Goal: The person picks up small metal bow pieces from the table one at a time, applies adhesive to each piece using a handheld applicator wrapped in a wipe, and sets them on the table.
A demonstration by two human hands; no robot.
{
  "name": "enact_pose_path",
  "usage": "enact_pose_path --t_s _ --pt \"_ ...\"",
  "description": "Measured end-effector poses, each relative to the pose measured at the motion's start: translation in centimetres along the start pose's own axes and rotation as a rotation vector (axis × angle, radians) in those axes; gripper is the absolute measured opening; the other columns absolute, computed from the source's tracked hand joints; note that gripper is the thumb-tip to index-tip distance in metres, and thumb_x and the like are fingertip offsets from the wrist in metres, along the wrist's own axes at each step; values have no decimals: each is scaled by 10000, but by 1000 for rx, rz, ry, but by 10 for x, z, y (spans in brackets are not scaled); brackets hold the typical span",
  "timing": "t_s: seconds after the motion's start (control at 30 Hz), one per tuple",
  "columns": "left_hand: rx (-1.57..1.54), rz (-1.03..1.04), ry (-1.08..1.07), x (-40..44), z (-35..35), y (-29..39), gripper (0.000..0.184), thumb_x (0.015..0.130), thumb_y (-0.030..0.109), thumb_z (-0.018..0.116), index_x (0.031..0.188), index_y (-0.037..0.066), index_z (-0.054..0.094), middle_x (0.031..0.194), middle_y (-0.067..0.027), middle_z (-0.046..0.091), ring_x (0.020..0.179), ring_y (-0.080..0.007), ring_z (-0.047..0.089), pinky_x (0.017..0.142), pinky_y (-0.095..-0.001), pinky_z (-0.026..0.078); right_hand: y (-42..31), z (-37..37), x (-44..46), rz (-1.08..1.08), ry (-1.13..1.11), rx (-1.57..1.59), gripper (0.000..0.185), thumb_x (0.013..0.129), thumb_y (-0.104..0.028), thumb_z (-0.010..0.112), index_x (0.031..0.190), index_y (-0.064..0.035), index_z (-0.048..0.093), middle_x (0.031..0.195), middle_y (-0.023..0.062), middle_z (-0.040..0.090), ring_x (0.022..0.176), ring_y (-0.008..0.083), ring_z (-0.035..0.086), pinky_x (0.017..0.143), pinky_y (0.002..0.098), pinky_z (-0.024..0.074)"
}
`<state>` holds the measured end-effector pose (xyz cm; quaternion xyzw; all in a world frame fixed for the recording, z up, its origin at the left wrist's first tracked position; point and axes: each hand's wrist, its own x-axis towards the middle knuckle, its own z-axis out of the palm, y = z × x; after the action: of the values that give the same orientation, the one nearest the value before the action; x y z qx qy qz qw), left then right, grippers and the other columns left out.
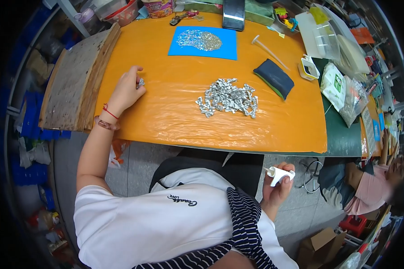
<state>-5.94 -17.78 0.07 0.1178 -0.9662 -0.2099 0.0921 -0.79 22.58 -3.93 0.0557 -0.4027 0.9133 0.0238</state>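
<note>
My left hand (pixel 129 89) is over the left part of the orange table cover, thumb and fingers bent together. A small glittering piece (pixel 141 82) shows between the fingertips, too small to name. My right hand (pixel 276 193) is below the table's front edge, wrapped round a white plastic piece (pixel 280 175) with a short thin tip pointing left. A heap of crumpled silver pieces (pixel 229 98) lies at mid-table, apart from both hands. Farther back, a blue sheet (pixel 229 47) bears a spread of tiny sparkling stones (pixel 199 40).
A dark pouch (pixel 274 78), a thin white stick (pixel 271 51) and a small white tub (pixel 308 68) lie on the right. A phone (pixel 234 15) is at the back. A thick wooden board (pixel 76 85) borders the left. Another person (pixel 375 184) sits at right.
</note>
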Motion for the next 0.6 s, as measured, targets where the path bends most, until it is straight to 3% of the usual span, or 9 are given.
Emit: enact_pose_path --t_s 0.07,0.13,0.2,0.3,0.43,0.53,0.6 --pt "148 173 3 8 0 -1 394 608 46 519 982 21 396 700 -94 461 720 -216 463 666 -317 332 -2 -1 -1 -13 59 5 284 677 -169 575 845 -14 406 730 78 414 598 121 422 534 205 370" --pt "209 185 -58 18 -5 4 412 604 43 516 998 34 396 730 -91 467 757 -214 458 689 -317 307 -2 -8 -4 -5 6 -5 263 714 -172 533 869 -29 376 755 73 392 667 157 466 587 231 443" --pt "266 204 -120 26 -5 6 430 600 41 514 1014 47 397 761 -89 474 794 -213 453 713 -318 282 -4 -13 -6 -31 16 -7 262 712 -165 532 870 -27 375 756 77 395 671 159 466 574 225 439" --pt "361 385 15 38 -8 9 473 602 56 528 1053 86 387 900 -62 488 913 -205 409 725 -332 267 -7 -16 -10 -55 42 21 257 713 -161 531 873 -29 380 761 76 403 662 158 464 555 232 436" --pt "158 547 97 35 -15 59 433 615 65 531 1031 92 412 911 -60 480 895 -200 422 729 -331 268 -11 -24 -15 -68 86 58 256 717 -158 523 889 -27 386 785 83 416 697 166 479 583 256 452" --pt "44 635 -44 28 -11 101 341 645 83 534 978 91 459 917 -60 473 879 -193 432 733 -313 270 -15 -24 -17 -79 146 18 267 709 -174 533 882 -26 395 772 86 437 674 171 490 606 269 453" --pt "83 789 -129 24 -2 126 249 679 85 523 925 73 491 912 -64 478 880 -204 433 737 -309 290 -17 -24 -17 -95 144 -2 272 702 -183 545 870 -24 402 761 86 444 642 171 485 549 260 438"
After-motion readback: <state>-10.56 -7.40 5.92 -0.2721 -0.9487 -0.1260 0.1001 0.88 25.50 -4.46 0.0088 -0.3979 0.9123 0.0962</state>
